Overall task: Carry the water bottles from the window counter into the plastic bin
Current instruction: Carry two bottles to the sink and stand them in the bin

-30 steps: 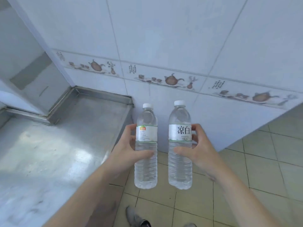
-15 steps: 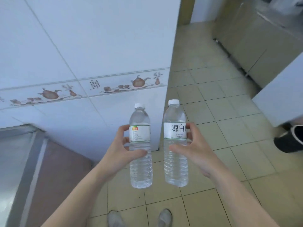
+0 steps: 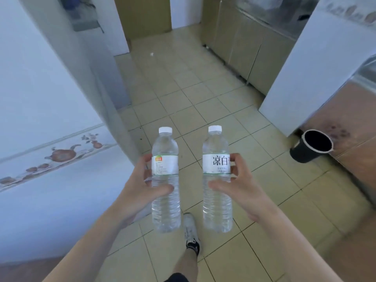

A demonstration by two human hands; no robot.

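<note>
I hold two clear water bottles upright in front of me over a tiled floor. My left hand [image 3: 140,186] grips the left bottle [image 3: 165,208], which has a white cap and a label with a small orange mark. My right hand [image 3: 238,186] grips the right bottle [image 3: 217,208], whose white label carries black characters. The bottles stand side by side, a small gap apart. Neither the window counter nor the plastic bin is in view.
A white tiled wall [image 3: 40,119] with a teapot border runs along my left. A black bucket [image 3: 311,147] stands on the floor at right beside a brown-fronted steel counter [image 3: 350,119]. Beige cabinets [image 3: 250,55] line the far right. My foot [image 3: 190,231] is below the bottles.
The view has swung right, away from the steel counter and tiled wall, toward an open corridor. Both bottles stay in my hands in the same grip.
</note>
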